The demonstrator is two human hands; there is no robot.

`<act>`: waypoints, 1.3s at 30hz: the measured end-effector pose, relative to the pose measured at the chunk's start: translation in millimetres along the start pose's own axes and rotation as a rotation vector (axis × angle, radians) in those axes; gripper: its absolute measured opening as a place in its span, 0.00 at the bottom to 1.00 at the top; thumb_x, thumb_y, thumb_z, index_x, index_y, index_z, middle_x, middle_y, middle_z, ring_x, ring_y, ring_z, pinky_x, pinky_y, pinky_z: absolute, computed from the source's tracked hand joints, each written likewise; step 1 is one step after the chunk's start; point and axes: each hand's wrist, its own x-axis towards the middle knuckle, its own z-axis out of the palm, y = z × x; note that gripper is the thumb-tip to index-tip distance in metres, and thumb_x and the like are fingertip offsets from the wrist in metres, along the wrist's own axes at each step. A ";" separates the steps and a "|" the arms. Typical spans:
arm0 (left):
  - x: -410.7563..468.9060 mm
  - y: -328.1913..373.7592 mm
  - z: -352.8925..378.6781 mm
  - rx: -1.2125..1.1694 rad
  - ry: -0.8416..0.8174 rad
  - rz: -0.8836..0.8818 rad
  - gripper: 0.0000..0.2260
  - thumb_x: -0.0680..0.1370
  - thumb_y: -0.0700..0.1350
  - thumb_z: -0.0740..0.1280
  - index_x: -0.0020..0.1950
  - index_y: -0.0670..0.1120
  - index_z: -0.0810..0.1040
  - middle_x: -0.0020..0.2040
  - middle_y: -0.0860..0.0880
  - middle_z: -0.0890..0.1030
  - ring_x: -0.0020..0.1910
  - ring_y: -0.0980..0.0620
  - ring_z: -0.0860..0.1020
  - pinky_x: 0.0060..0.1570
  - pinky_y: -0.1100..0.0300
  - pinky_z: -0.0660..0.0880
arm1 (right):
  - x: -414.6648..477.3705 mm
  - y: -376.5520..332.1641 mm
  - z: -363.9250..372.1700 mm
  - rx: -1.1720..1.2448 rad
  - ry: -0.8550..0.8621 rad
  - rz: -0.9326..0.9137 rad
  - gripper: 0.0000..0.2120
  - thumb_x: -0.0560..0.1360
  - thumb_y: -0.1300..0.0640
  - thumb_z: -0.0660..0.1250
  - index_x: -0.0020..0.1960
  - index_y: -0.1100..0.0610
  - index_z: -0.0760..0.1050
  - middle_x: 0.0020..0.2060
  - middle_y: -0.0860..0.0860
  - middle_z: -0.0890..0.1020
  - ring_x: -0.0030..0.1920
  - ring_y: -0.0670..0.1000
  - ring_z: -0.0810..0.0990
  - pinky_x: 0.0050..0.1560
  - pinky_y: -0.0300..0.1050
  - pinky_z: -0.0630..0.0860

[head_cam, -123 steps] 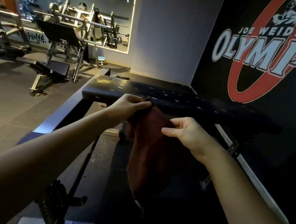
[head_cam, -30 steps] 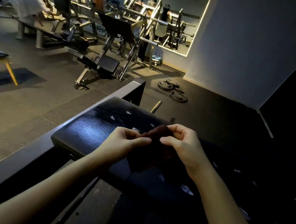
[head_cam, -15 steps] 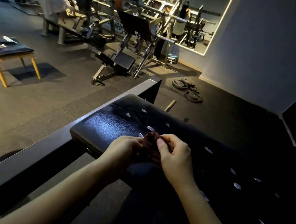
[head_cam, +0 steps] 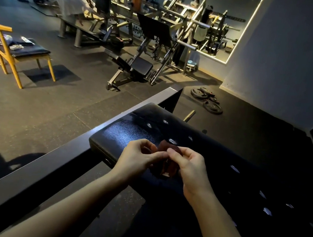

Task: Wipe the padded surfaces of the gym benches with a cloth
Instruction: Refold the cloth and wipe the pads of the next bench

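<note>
Left hand (head_cam: 140,158) and right hand (head_cam: 189,168) meet above the near left end of the long black padded desk (head_cam: 123,134). Each has its fingers curled and pinches the dark reddish-brown cloth (head_cam: 168,167), which is bunched into a small wad between them. Whether the wad touches the pad I cannot tell. About four seconds earlier the cloth hung down long from both hands in front of the desk's edge; now only a short fold shows below the fingers. Half a second ago the hands were already together, and they keep much the same place over the pad. The desk fills more of the lower right than it did. Missing from the oldest view, a yellow wooden chair with a dark seat (head_cam: 37,50) stands at far left, and black round weight plates (head_cam: 212,106) lie on the floor beyond the desk.
</note>
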 end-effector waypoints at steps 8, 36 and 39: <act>20.7 -29.2 3.1 0.203 0.168 0.096 0.18 0.62 0.59 0.80 0.45 0.54 0.80 0.40 0.49 0.85 0.40 0.51 0.84 0.46 0.48 0.82 | 31.6 8.2 19.1 0.078 0.054 0.122 0.12 0.80 0.58 0.68 0.61 0.63 0.79 0.51 0.60 0.84 0.47 0.56 0.82 0.40 0.46 0.80; 129.8 -77.9 -83.0 1.413 0.013 0.457 0.35 0.80 0.70 0.46 0.78 0.51 0.70 0.78 0.48 0.69 0.79 0.47 0.63 0.79 0.41 0.52 | 104.2 28.2 -68.8 -1.466 0.335 -0.166 0.10 0.83 0.50 0.60 0.57 0.53 0.76 0.51 0.56 0.83 0.50 0.62 0.83 0.46 0.52 0.78; 127.9 -78.0 -80.1 1.355 0.044 0.480 0.32 0.80 0.67 0.51 0.76 0.50 0.72 0.77 0.46 0.71 0.78 0.47 0.64 0.79 0.41 0.53 | 108.0 25.0 -66.6 -1.426 0.506 -0.055 0.08 0.82 0.54 0.61 0.57 0.56 0.76 0.51 0.59 0.83 0.51 0.64 0.82 0.49 0.54 0.78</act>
